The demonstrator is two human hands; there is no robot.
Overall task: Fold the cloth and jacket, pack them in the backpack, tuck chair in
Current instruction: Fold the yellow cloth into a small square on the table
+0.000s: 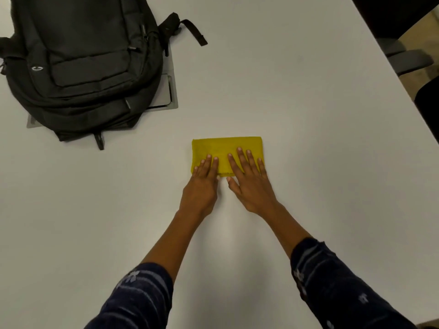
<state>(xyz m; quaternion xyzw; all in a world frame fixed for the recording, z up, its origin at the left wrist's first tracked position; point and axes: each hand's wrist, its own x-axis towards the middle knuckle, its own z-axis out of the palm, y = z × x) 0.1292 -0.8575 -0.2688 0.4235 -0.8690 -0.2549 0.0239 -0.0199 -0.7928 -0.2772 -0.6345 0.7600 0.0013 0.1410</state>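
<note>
The backpack (78,65) is cut off by the top and left edges and hides most of a grey table hatch (169,91). The hands (202,184) cover the yellow cloth's (225,146) near edge. A chair (408,58) at right is cropped.

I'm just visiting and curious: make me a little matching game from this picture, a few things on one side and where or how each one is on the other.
Things:
1. black fabric backpack
2. folded yellow cloth
3. dark office chair
4. hands, left and right

Places or states:
A. beyond the white table's right edge
B. pressed flat, fingers spread, on the cloth
C. lying at the far left, zips shut
D. a neat rectangle mid-table

Pairs: 1-C, 2-D, 3-A, 4-B
</note>
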